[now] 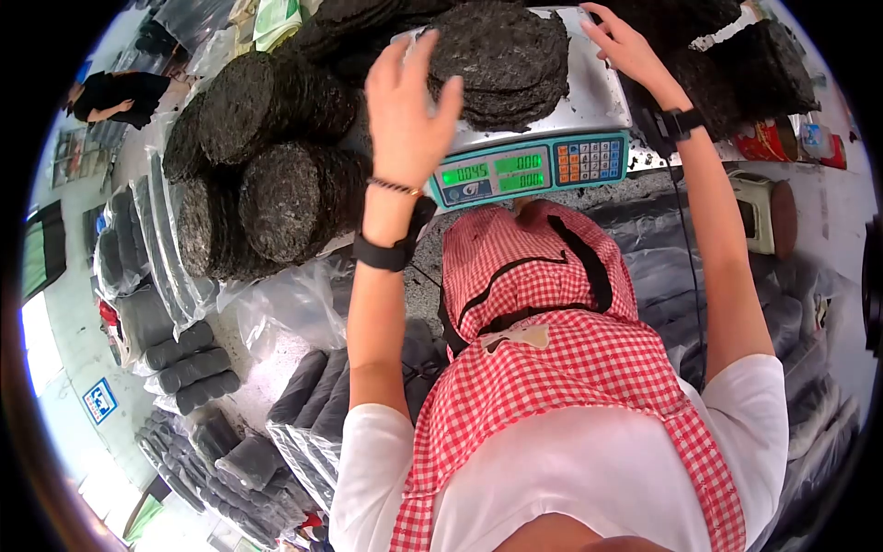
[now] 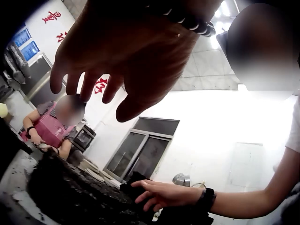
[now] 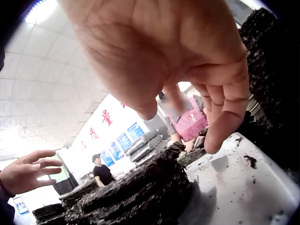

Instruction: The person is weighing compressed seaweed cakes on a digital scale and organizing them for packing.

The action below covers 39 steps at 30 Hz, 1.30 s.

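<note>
A short stack of round, dark dried seaweed cakes [image 1: 501,60] lies on the metal pan of a digital scale [image 1: 598,92]. Lit green numbers show on the scale's teal front panel [image 1: 529,170]. My left hand [image 1: 405,120] hovers at the pan's left side, fingers spread and holding nothing. Over the pan's right part, my right hand [image 1: 630,53] is raised with loosely bent fingers and an empty palm. The right wrist view shows this right hand [image 3: 173,56] above the bare metal beside the stack [image 3: 136,192], with a gap between them.
Several thick seaweed stacks [image 1: 294,202] crowd the table left of the scale, with more [image 1: 763,69] at right. Bagged dark rolls [image 1: 313,396] lie lower left. A black cable [image 1: 690,248] hangs by my right arm. Another person [image 2: 51,126] in a pink apron works opposite.
</note>
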Motion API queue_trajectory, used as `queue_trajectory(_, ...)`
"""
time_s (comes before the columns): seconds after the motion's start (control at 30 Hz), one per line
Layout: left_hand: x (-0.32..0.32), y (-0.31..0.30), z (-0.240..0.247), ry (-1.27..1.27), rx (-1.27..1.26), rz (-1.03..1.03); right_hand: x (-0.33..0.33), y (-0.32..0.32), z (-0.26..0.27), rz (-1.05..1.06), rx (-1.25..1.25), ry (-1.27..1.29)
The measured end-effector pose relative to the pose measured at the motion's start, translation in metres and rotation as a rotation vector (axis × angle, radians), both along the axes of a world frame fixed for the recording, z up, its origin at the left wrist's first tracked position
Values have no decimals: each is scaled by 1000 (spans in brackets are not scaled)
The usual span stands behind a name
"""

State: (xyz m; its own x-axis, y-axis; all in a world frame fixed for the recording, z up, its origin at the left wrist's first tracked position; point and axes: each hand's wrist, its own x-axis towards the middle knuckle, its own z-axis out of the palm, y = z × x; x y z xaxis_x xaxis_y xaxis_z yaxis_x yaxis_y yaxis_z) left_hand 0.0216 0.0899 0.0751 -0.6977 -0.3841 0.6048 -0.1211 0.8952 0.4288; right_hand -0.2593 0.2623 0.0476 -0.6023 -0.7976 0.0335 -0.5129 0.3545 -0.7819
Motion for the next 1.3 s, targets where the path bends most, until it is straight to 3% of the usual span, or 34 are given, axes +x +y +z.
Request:
queue_trajectory(0.07, -24, 23, 24, -7, 29, -34, -13, -15, 1, 46, 86, -34)
queue_trajectory(0.1, -35, 19, 3, -45, 1, -26, -11, -24, -6, 48, 78, 9)
queue_trajectory(0.13, -49, 12, -16, -80, -34, -22, -14, -35, -23, 44, 64, 57)
queue_trajectory(0.17, -64, 22, 16, -188, 70, 22, -70, -58, -69, 78, 58, 72)
queue_trajectory(0.2, -73, 17, -46, -215, -124, 112, -28, -51, -38, 40, 60, 22)
queue_trajectory(0.27, -95, 17, -56, -444, -13, 173, -70, -77, -87, 86, -108, 125)
queue_trajectory(0.33, -84, 27, -79, -430, -139, 214, -14, -67, -26, 7, -62, -115)
queue_trajectory(0.37, -89, 25, -89, -404, -167, 209, -31, -75, -51, 14, 36, -187)
queue_trajectory(0.4, -90, 25, -87, -404, -166, 208, -16, -72, -20, 49, 123, -247)
queue_trajectory(0.47, -87, 32, -81, -479, -216, 233, -33, -84, -84, 172, 78, -53)
queue_trajectory(0.5, -87, 33, -76, -461, -232, 239, -8, -75, -43, 288, -1, 77)
queue_trajectory(0.63, -90, 39, -73, -512, -258, 266, 23, -53, -29, 365, -97, 299)
queue_trajectory(0.67, -92, 38, -74, -510, -258, 264, 41, -39, 3, 304, -187, 348)
queue_trajectory(0.8, -93, 39, -75, -490, -247, 278, 41, -12, -45, -172, -436, 49)
queue_trajectory(0.93, -91, 33, -75, -508, -213, 250, -25, 36, -32, -605, -630, -618)
queue_trajectory(1.0, -86, 25, -65, -422, -111, 181, -61, 57, -36, -648, -236, -355)
queue_trajectory(1.07, -65, 21, -12, -423, -164, 212, -54, 78, -11, -541, 288, 30)
queue_trajectory(1.13, -29, 2, 8, -325, -149, 279, -56, 109, -37, -523, 275, 578)
queue_trajectory(1.17, -9, -10, 11, -296, -87, 293, -49, 120, -38, -516, 204, 399)
queue_trajectory(1.27, 47, -38, 2, -274, 38, 298, -17, 144, -43, -477, 177, 286)
queue_trajectory(1.3, 58, -41, -3, -281, 61, 305, -1, 146, -41, -469, 183, 378)
